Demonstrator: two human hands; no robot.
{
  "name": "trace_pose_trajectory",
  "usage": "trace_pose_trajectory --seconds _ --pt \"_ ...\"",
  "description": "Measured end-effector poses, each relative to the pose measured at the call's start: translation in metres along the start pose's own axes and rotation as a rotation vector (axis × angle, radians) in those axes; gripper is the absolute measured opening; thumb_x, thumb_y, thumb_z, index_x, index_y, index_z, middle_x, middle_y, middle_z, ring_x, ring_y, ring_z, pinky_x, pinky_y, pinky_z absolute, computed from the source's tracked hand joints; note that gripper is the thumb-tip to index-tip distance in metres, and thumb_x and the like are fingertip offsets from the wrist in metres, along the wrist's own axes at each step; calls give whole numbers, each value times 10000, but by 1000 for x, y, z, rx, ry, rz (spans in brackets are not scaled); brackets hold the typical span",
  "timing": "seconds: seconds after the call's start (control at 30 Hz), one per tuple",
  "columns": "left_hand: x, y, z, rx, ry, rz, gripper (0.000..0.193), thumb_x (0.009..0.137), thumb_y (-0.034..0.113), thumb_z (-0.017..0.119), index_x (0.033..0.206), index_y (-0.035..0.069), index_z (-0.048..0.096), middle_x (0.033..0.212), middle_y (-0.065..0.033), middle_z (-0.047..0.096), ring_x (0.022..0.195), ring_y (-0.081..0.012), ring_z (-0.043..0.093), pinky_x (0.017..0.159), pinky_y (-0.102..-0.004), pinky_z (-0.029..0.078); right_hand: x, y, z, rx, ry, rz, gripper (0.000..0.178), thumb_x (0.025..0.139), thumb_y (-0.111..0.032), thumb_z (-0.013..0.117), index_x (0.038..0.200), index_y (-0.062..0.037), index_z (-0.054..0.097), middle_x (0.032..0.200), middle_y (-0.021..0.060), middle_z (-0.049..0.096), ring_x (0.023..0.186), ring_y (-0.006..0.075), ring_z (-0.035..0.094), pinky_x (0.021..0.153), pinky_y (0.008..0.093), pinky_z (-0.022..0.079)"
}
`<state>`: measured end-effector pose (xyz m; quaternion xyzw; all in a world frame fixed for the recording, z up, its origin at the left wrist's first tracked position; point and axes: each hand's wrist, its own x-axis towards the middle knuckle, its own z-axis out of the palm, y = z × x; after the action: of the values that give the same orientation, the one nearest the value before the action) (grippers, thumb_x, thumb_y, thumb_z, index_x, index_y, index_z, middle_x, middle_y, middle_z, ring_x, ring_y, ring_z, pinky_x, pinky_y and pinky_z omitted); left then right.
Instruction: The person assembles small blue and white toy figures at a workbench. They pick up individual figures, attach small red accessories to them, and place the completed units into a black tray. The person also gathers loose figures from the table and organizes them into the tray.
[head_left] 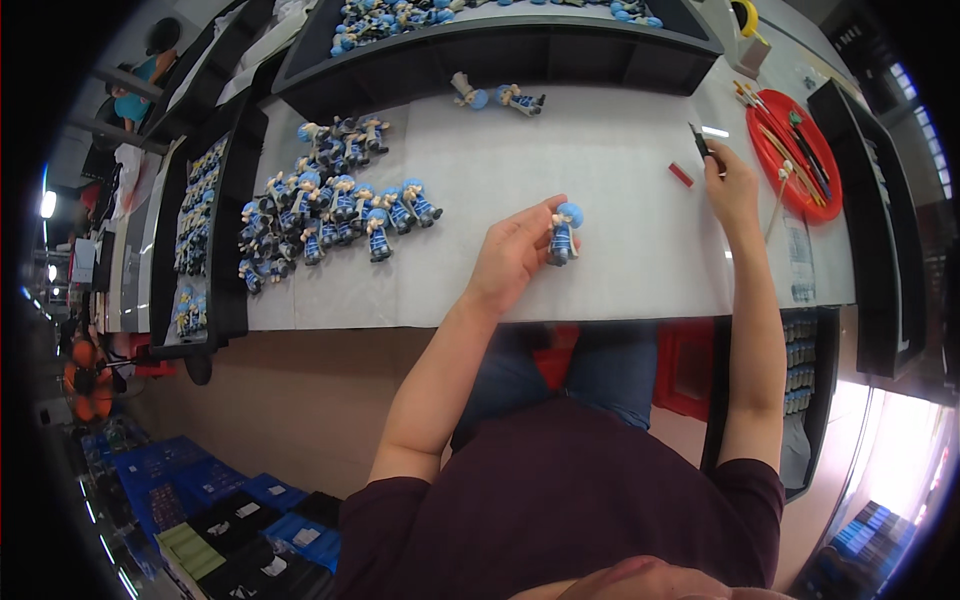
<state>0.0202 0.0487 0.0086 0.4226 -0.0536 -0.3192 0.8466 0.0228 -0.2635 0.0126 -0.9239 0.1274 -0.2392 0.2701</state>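
Left hand (508, 258) partly curled, thumb and fingers pinching one blue-haired figurine (564, 235), held upright above the near half of the white tabletop (640, 285). Right hand (733, 180) closed round a black-handled pointed tool (699, 142), tip toward the far side; small red block (681, 174) lies just left of it.

Surface: pale, smooth, sheet seam left of centre. Figurine pile (340, 197) heaped on left part; two loose figurines (521, 100) lie near the far edge, by the wall of a long black tray (500, 60) full of more. Red oval dish (823, 211) at right, with brushes (785, 165). Yellow tape roll (745, 17) at far right corner.

Edges: black side tray (234, 220) bounds the left, black bin (880, 240) the right; near edge runs just in front of the person's lap. Bare white stretches between pile and left hand, also between both hands. Lower black tray (822, 440) sits below tabletop level, by right forearm.

Room: blue bins (165, 465) lower left, orange fan (90, 380) above them, another person in teal (135, 100) upper left, strong light lower right.
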Motion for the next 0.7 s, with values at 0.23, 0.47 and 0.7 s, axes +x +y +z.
trace_pose_trajectory --seconds 0.23,0.47,0.7 --pt "-2 -2 -3 90 -54 29 415 812 -1 532 1221 -43 481 1035 -108 591 849 -164 585 776 -273 471 -47 -92 1 222 -85 -288 260 860 -138 577 1095 -27 575 827 119 611 732 193 583 679 274 449" --pt "0 -1 -7 90 -45 -58 319 839 38 488 1140 -47 550 953 -81 605 782 -126 566 706 -241 460 -56 -124 0 52 -208 -741 186 724 -52 652 903 -55 603 726 63 556 687 224 573 587 325 448" --pt "2 -1 -7 81 -54 -69 289 841 37 478 1095 -60 577 931 -96 620 765 -113 562 659 -220 446 -52 -124 -2 -144 -214 -984 181 720 -109 643 890 -62 602 714 27 526 667 167 550 587 289 441"
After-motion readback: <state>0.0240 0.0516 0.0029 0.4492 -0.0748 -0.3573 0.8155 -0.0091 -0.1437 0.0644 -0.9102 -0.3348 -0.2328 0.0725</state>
